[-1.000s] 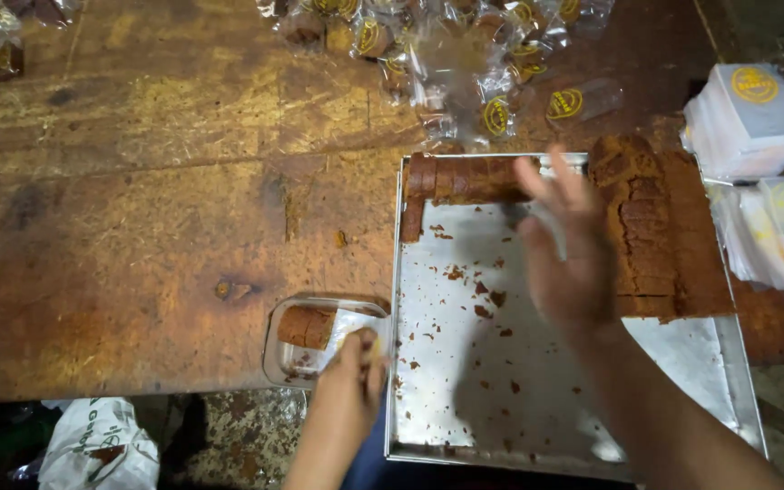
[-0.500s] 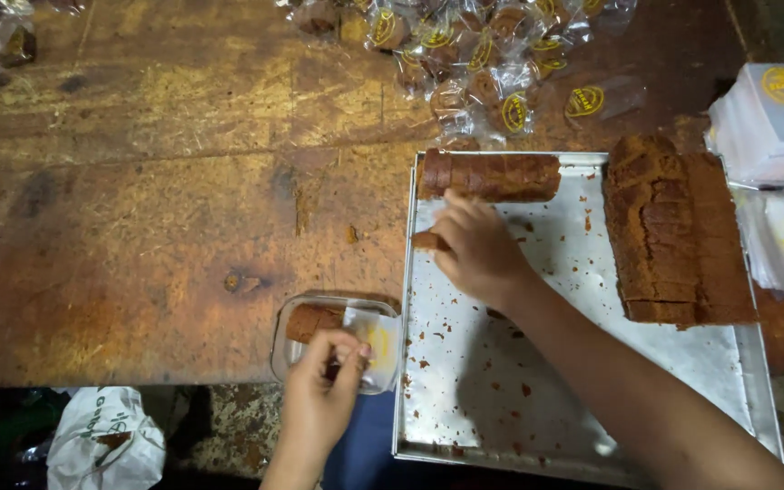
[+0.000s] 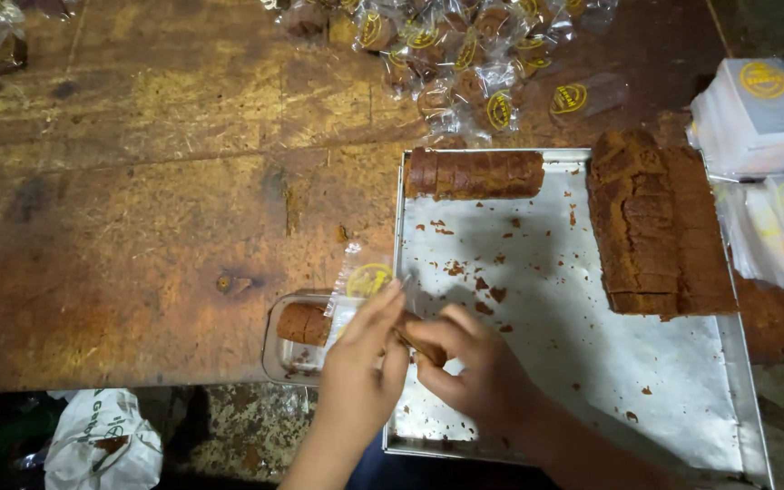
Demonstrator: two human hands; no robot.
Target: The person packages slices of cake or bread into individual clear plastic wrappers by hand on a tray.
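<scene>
The brown cake slice (image 3: 421,347) was pinched between the fingertips of the right hand (image 3: 474,372), which was closed on it just over the left edge of the metal tray (image 3: 737,399). It appeared dark brown and crumbly, mostly hidden by the fingers. The left hand (image 3: 360,358) was closed on a clear plastic wrapper (image 3: 360,281) with a yellow round mark, holding it upright just left of the tray edge; the wrapper mouth faced the slice, which would suit sliding the slice in (a judgement, not observed).

Below the wrapper, left of the tray, a clear plastic tub (image 3: 288,349) held one more brown piece (image 3: 303,322).

On the tray, a short row of sliced cake (image 3: 475,172) lay along the far edge, and a longer sliced loaf (image 3: 660,227) lay along the right side; crumbs were scattered between them.

Beyond the tray's far edge lay a heap of wrapped pieces (image 3: 465,54) on the worn wooden table (image 3: 138,200). Right of the tray sat stacks of unused wrappers (image 3: 755,113).
</scene>
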